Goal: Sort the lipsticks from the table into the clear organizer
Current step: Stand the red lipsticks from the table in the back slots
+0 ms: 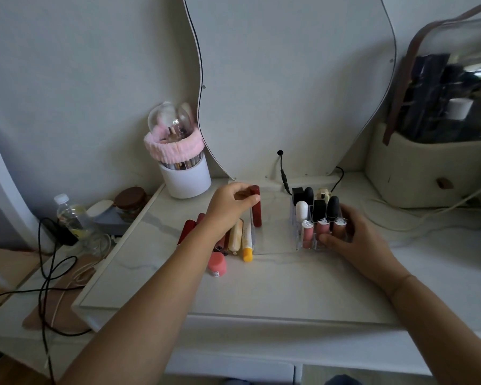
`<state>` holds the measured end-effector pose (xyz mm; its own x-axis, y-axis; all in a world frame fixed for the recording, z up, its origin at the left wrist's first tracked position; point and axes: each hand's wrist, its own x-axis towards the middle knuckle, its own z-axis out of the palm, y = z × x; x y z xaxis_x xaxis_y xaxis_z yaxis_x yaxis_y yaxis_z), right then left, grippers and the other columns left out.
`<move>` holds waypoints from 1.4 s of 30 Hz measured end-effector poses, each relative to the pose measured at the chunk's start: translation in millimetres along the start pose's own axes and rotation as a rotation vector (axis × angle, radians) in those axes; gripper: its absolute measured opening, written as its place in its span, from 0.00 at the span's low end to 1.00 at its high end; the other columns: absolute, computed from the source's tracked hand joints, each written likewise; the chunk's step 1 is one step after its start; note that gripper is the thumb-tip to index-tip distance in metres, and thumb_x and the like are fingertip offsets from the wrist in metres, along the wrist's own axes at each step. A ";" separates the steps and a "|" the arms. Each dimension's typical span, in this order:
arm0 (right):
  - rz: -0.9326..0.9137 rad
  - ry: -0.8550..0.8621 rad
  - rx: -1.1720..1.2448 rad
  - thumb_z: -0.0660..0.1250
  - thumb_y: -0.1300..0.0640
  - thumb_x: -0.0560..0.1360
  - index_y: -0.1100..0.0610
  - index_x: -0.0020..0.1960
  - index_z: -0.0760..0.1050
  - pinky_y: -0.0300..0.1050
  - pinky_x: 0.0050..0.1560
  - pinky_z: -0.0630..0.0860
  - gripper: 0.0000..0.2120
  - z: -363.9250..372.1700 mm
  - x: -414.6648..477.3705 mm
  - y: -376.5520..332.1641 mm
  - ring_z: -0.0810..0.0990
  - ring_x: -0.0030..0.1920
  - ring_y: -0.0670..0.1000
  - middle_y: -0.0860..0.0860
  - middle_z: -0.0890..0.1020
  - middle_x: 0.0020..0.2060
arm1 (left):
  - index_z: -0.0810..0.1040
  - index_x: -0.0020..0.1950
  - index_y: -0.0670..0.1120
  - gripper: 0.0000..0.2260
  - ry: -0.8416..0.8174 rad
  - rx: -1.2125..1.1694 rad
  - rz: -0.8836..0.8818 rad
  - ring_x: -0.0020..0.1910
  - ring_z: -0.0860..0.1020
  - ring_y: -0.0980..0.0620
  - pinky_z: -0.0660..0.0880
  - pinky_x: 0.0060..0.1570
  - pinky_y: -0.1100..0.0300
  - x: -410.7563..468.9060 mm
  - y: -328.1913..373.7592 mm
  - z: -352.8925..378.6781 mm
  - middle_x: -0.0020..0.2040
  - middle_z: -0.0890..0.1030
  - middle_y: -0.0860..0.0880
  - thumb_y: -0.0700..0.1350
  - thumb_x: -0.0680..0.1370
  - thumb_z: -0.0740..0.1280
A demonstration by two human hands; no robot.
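Left hand (228,204) pinches upright dark-red lipstick (257,215) near its top; right hand (358,240) grips clear organizer (299,237).

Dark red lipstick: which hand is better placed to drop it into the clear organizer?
Left. The left hand pinches the dark red lipstick upright at the left end of the clear organizer; the right hand holds its other end.

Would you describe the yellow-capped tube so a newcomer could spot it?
Start at the wavy mirror above the table. Left of the clear organizer lies a row of loose lipsticks. The yellow-capped tube is rightmost, the only one with a yellow end.
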<state>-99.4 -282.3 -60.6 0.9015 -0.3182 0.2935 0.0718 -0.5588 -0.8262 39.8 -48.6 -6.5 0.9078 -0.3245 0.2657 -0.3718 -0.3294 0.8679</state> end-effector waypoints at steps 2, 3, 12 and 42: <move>0.002 0.003 -0.005 0.75 0.57 0.67 0.49 0.68 0.67 0.18 0.38 0.66 0.32 -0.1 0.1 0.0 0.74 0.42 0.25 0.39 0.78 0.48 | 0.80 0.51 0.51 0.10 -0.024 -0.012 -0.011 0.47 0.80 0.58 0.73 0.49 0.66 0.2 -0.3 0.4 0.47 0.83 0.54 0.45 0.71 0.73; 0.007 0.001 -0.006 0.75 0.56 0.67 0.49 0.68 0.66 0.18 0.38 0.66 0.32 -0.1 0.0 -0.1 0.74 0.42 0.25 0.39 0.78 0.48 | 0.80 0.53 0.50 0.12 -0.040 -0.013 -0.017 0.49 0.80 0.58 0.73 0.50 0.66 -0.1 -0.2 0.0 0.49 0.83 0.53 0.45 0.71 0.73; 0.010 0.002 -0.031 0.75 0.54 0.66 0.47 0.67 0.66 0.24 0.36 0.68 0.33 0.6 -0.4 0.1 0.74 0.43 0.26 0.33 0.76 0.47 | 0.81 0.51 0.50 0.09 0.119 0.083 -0.095 0.48 0.79 0.57 0.74 0.53 0.60 -11.0 -33.6 -77.9 0.48 0.82 0.53 0.49 0.72 0.71; -0.025 -0.047 0.007 0.75 0.53 0.66 0.44 0.68 0.64 0.40 0.47 0.72 0.34 0.9 1.3 7.1 0.78 0.50 0.39 0.38 0.79 0.51 | 0.83 0.48 0.41 0.11 0.074 0.323 -0.408 0.48 0.81 0.50 0.75 0.53 0.58 -29.1 -60.0 -108.2 0.47 0.84 0.45 0.41 0.68 0.75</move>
<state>-97.4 -286.0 -66.5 0.9183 -0.2679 0.2916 0.0973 -0.5610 -0.8221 56.7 76.5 -20.9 0.9982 -0.0532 -0.0279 -0.0154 -0.6763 0.7364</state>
